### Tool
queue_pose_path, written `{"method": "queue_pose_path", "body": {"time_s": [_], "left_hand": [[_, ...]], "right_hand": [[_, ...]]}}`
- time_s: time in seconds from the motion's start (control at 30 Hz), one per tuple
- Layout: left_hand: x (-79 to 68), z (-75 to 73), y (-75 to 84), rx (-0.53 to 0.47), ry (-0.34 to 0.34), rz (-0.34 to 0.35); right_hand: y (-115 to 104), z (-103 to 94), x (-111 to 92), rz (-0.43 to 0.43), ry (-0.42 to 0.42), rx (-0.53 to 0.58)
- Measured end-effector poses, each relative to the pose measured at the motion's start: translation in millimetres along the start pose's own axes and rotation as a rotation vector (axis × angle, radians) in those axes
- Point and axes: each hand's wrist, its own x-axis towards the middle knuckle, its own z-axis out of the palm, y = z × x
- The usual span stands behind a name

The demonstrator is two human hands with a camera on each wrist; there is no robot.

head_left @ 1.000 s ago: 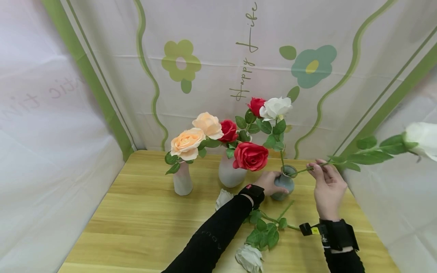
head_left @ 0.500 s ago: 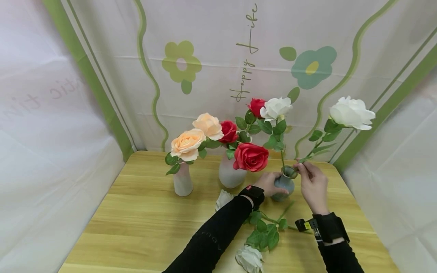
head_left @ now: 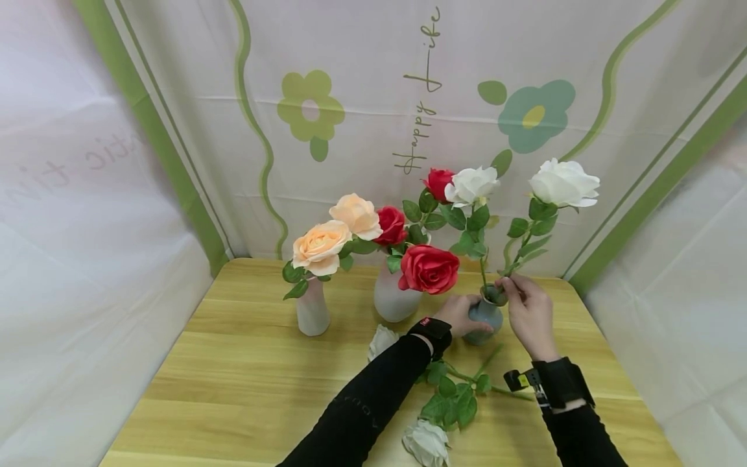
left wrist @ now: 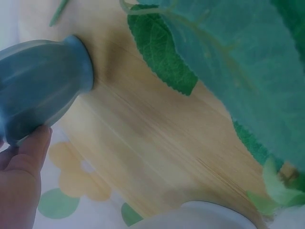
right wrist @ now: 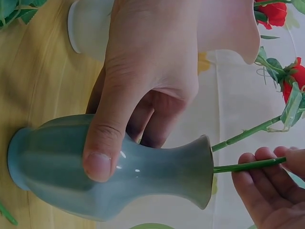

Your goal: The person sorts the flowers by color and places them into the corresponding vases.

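A small blue-grey vase stands upright near the table's back right, and my left hand grips its body, thumb in front, as the right wrist view shows. One white rose stands in this vase. Just beyond the mouth, my right hand pinches the green stem of a second white rose. That stem's lower end is inside the vase's neck, and its bloom leans up and right. In the left wrist view, the vase shows its foot on the wood.
Left of my hands stand a white vase with red roses and a narrower one with peach roses. White roses lie on the table in front, partly under my left forearm. A printed curtain closes the back.
The rose in my right hand has swung from leaning far right to more upright, and its stem has slid down into the vase. My left hand stays on the vase.
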Motion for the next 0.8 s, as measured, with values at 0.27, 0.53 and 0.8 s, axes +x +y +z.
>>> {"method": "queue_pose_path", "body": {"time_s": [0.27, 0.53, 0.8], "left_hand": [[-0.1, 1.3, -0.8, -0.014, 0.006, -0.006], [-2.6, 1.8, 0.9, -0.033, -0.006, 0.003], [-2.6, -0.1, 0.0, -0.017, 0.028, 0.010]], "right_hand": [[-38, -6.6, 10, -0.057, -0.025, -0.041], [-149, -48.8, 7, 0.191, -0.238, 0.047], [-79, -35.9, -28, 0.135, -0.144, -0.004]]}}
